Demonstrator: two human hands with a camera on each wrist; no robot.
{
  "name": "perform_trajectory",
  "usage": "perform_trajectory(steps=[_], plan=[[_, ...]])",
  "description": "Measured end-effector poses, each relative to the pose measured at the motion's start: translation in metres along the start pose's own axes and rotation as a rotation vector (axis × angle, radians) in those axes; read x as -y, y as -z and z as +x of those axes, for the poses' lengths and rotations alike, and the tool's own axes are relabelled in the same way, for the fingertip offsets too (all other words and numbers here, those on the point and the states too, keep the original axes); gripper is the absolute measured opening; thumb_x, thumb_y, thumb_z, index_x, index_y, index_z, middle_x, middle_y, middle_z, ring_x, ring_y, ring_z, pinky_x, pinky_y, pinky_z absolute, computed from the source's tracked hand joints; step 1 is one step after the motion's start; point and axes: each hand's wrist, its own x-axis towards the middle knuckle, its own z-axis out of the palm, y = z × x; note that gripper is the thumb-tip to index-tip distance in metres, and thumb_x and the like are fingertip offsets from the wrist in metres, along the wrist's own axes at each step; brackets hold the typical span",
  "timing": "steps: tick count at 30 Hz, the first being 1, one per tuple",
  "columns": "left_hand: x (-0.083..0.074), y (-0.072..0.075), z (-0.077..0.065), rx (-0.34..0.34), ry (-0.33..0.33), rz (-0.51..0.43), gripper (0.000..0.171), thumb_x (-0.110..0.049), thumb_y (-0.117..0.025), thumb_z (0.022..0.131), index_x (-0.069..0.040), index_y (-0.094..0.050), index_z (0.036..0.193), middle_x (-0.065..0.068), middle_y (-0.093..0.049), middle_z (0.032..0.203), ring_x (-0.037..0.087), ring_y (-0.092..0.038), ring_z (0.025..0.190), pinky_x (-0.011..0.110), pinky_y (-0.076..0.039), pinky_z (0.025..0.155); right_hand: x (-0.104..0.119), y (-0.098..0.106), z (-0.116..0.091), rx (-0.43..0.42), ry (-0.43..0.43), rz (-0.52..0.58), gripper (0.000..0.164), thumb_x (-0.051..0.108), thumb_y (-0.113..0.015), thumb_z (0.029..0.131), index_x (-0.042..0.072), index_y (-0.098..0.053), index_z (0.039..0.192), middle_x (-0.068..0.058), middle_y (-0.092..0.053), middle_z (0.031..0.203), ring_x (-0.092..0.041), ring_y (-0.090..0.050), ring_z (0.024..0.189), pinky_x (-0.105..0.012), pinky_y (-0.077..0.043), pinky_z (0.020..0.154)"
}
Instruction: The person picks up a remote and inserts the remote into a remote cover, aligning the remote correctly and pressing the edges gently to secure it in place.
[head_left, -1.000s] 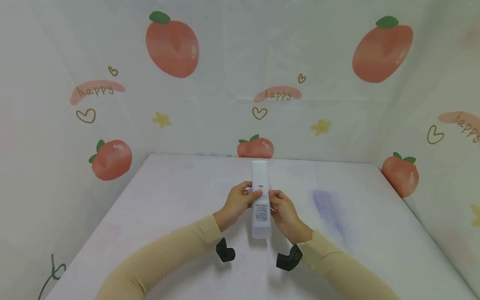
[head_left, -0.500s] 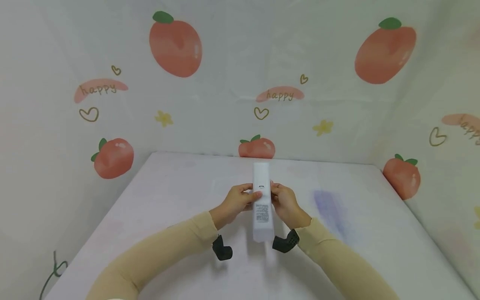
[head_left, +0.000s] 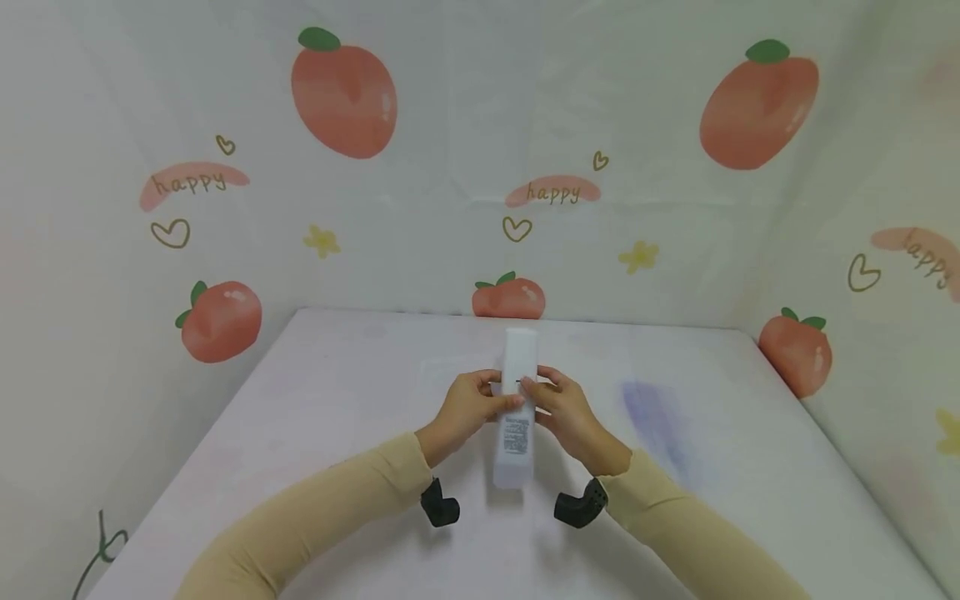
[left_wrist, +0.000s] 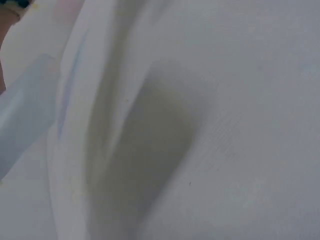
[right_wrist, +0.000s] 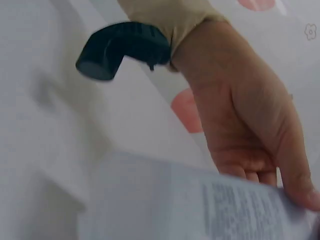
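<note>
You grip white labelled case [head_left: 516,423] above desk [head_left: 315,383]: left hand [head_left: 467,406] clasps one side, right hand [head_left: 567,408] pinches other, thumb at small dark slot [head_left: 517,381]. Step seems working slot; next move likely calls for steady left hold, gentle right-thumb pressure.

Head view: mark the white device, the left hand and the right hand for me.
White device [head_left: 516,433]: head view, on its printed label.
Left hand [head_left: 467,407]: head view, on the middle of the hand.
Right hand [head_left: 573,413]: head view, on the middle of the hand.
</note>
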Motion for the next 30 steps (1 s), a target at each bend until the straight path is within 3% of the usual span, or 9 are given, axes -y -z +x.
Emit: perform_trajectory(steps=[3, 6, 8, 12, 15, 19, 24, 30], plan=[[0.005, -0.003, -0.003, 0.015, 0.007, -0.013, 0.045, -0.016, -0.078, 0.083, -0.001, -0.058, 0.120, 0.018, -0.070, 0.102, 0.017, -0.067, 0.084, 0.033, -0.058, 0.074, -0.002, 0.005, 0.001, 0.026, -0.018, -0.055, 0.044, 0.015, -0.054, 0.100, 0.000, -0.040, 0.139, -0.009, -0.060, 0.110, -0.016, -0.062, 0.093, -0.032, -0.054, 0.084], [0.009, -0.006, -0.005, -0.044, 0.020, -0.118, 0.056, -0.017, -0.075, 0.086, -0.005, -0.045, 0.132, 0.021, -0.062, 0.115, 0.020, -0.066, 0.092, 0.036, -0.057, 0.082, -0.003, 0.010, 0.003, 0.032, -0.007, -0.056, 0.043, 0.016, -0.054, 0.100, 0.001, -0.040, 0.138, -0.007, -0.060, 0.108, -0.015, -0.063, 0.092, -0.031, -0.054, 0.082], [0.011, -0.006, -0.005, -0.081, 0.019, -0.187, 0.055, -0.018, -0.070, 0.090, -0.003, -0.042, 0.135, 0.022, -0.058, 0.118, 0.021, -0.065, 0.096, 0.039, -0.056, 0.088, -0.003, 0.012, 0.004, 0.019, 0.006, -0.027, 0.042, 0.016, -0.054, 0.100, 0.001, -0.040, 0.136, -0.006, -0.060, 0.106, -0.014, -0.063, 0.091, -0.029, -0.054, 0.080], [0.016, -0.006, -0.004, -0.086, 0.057, -0.249, 0.034, -0.020, -0.062, 0.096, 0.005, -0.057, 0.117, 0.013, -0.064, 0.106, 0.016, -0.065, 0.093, 0.037, -0.056, 0.089, -0.004, 0.015, 0.006, 0.007, 0.009, 0.011, 0.042, 0.017, -0.052, 0.101, -0.001, -0.037, 0.136, -0.002, -0.062, 0.102, -0.011, -0.064, 0.089, -0.027, -0.054, 0.078], [0.017, -0.006, -0.003, -0.070, 0.080, -0.226, 0.021, -0.020, -0.061, 0.096, 0.000, -0.063, 0.102, 0.003, -0.065, 0.093, 0.012, -0.063, 0.087, 0.033, -0.058, 0.081, -0.006, 0.014, 0.005, 0.011, -0.013, -0.002, 0.044, 0.019, -0.050, 0.102, -0.003, -0.035, 0.137, -0.001, -0.062, 0.100, -0.009, -0.064, 0.086, -0.025, -0.054, 0.076], [0.013, -0.008, -0.001, -0.100, 0.106, -0.211, 0.013, -0.018, -0.062, 0.095, -0.006, -0.060, 0.088, 0.000, -0.060, 0.086, 0.012, -0.061, 0.081, 0.030, -0.057, 0.072, -0.008, 0.011, 0.003, 0.022, -0.037, -0.044, 0.042, 0.020, -0.048, 0.103, -0.005, -0.036, 0.134, -0.003, -0.063, 0.098, -0.009, -0.065, 0.083, -0.025, -0.054, 0.075], [0.005, -0.008, 0.003, -0.111, 0.165, -0.203, 0.014, -0.016, -0.060, 0.096, -0.006, -0.060, 0.086, 0.004, -0.060, 0.090, 0.016, -0.060, 0.082, 0.032, -0.058, 0.073, -0.009, 0.007, -0.004, 0.044, -0.012, -0.107, 0.036, 0.019, -0.045, 0.104, -0.005, -0.036, 0.130, -0.006, -0.064, 0.100, -0.011, -0.065, 0.084, -0.028, -0.055, 0.079], [-0.004, -0.005, 0.009, -0.096, 0.210, -0.113, 0.014, -0.012, -0.057, 0.096, -0.003, -0.062, 0.087, 0.008, -0.062, 0.092, 0.019, -0.062, 0.084, 0.034, -0.058, 0.077, -0.010, -0.004, -0.018, -0.015, 0.003, -0.153, 0.031, 0.017, -0.044, 0.104, -0.003, -0.039, 0.127, -0.013, -0.062, 0.105, -0.014, -0.064, 0.086, -0.034, -0.055, 0.081]])
